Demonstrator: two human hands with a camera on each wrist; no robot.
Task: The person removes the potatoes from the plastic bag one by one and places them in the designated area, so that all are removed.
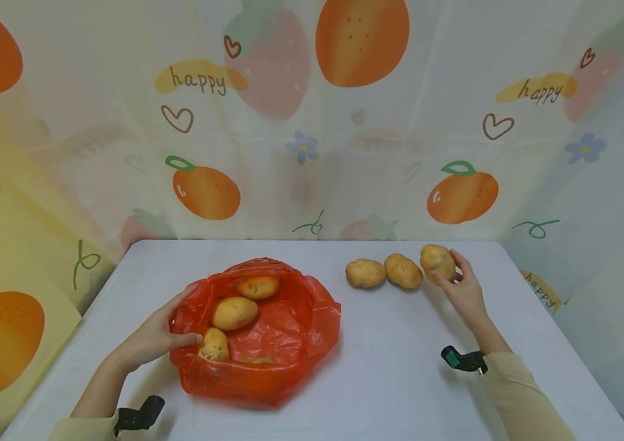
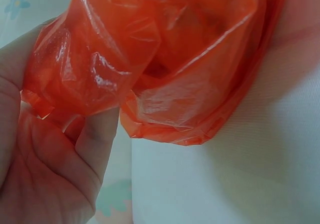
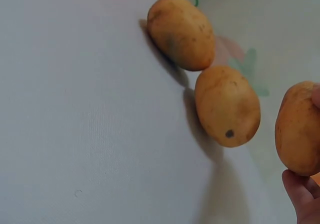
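A red plastic bag (image 1: 320, 312) stands with its mouth spread wide on the left half of the table, several potatoes (image 1: 235, 313) inside. My left hand (image 1: 149, 337) grips the bag's left rim, thumb over the edge and fingers round the outside. In the left wrist view, crumpled film of the bag (image 2: 185, 99) fills the space between thumb and fingers. At the far right, my right hand (image 1: 468, 297) holds a potato (image 1: 436, 261) between thumb and fingers, raised over the table in the right wrist view. Two more potatoes lie side by side left of it, the nearer one (image 3: 227, 106) dark-spotted.
The white table (image 1: 384, 367) ends at a printed fruit curtain (image 1: 301, 184) along its back and sides. The two loose potatoes, one of them the leftmost potato (image 1: 365, 273), lie near the back edge, right of the bag. Black camera mounts (image 1: 463, 359) sit on both wrists.
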